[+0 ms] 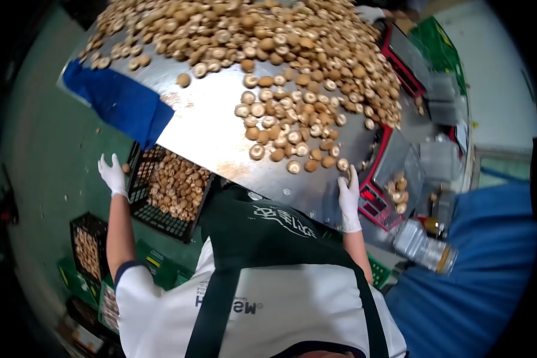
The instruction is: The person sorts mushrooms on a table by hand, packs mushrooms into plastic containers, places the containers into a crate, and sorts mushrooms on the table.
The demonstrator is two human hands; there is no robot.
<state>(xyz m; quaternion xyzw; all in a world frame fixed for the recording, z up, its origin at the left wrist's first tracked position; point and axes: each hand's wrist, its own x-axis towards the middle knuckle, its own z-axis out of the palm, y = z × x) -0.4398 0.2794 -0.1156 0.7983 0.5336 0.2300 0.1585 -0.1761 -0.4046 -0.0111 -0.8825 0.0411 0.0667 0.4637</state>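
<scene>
While reaching wide in the head view, showing spread gloved fingers at the left hand [112,174], clamped on nothing visible. Just beside that palm, on the crate side, notice a lone mushroom [126,168]; cannot tell if falling, resting or brushing the glove. Could land outside the black crate [155,219], being so close to the rim, and roll off across the floor [53,149]. Now over to the right hand [349,206]: thumb and forefinger parted, too blurred to tell about any pinch between. Just ahead of those fingertips, see loose mushrooms [295,128] on the metal table [215,128], with the heaped pile [250,30] farther beyond; might get scattered by a hasty sweep. Right beside that palm, watch the red scale [375,200]: could be nudged by a stray knuckle, spoiling the reading or tipping out the weighed mushrooms [400,197].
</scene>
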